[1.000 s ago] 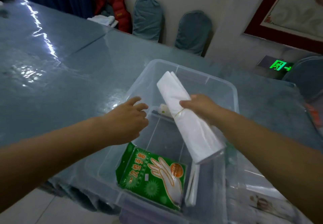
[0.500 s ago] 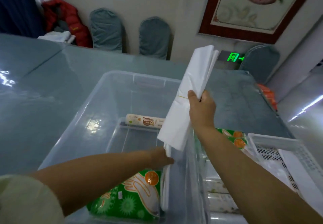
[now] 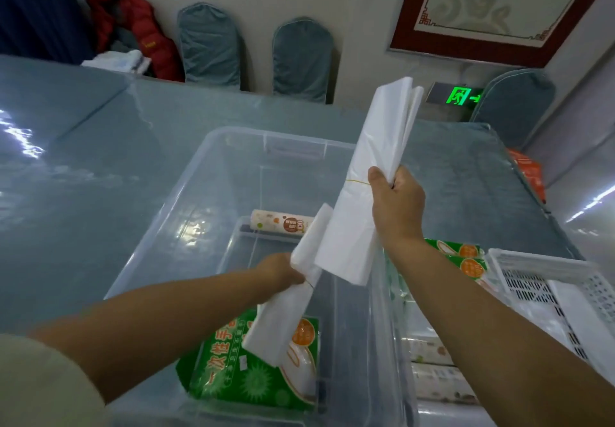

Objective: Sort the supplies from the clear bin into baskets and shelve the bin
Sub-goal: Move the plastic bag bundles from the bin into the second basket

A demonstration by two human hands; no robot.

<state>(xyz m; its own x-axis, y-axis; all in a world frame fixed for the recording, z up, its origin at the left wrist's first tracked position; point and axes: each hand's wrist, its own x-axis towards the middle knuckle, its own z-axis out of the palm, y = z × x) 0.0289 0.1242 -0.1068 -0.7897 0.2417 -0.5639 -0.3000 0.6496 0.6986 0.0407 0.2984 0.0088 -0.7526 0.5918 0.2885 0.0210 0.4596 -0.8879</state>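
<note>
Below the left hand (image 3: 283, 271), a green printed glove packet (image 3: 253, 370) lies on the floor of the clear plastic bin (image 3: 213, 166). A smaller white folded bag bundle (image 3: 289, 296) is gripped by this closed hand. Higher and right of it, a larger white bag bundle (image 3: 369, 190) is clasped by the right hand (image 3: 397, 205), above the bin. Beyond the left grip, a printed paper roll (image 3: 283, 223) lies in the bin. Right of the right forearm stands a white perforated basket (image 3: 562, 296).

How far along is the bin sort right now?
Partly done: green glove packs already lie to the right of the clear bin, beside the white basket. In hand: the right hand holds one white bag bundle, the left hand a smaller bundle. Left: a green glove pack and a printed roll remain inside; shelving is not yet done.
</note>
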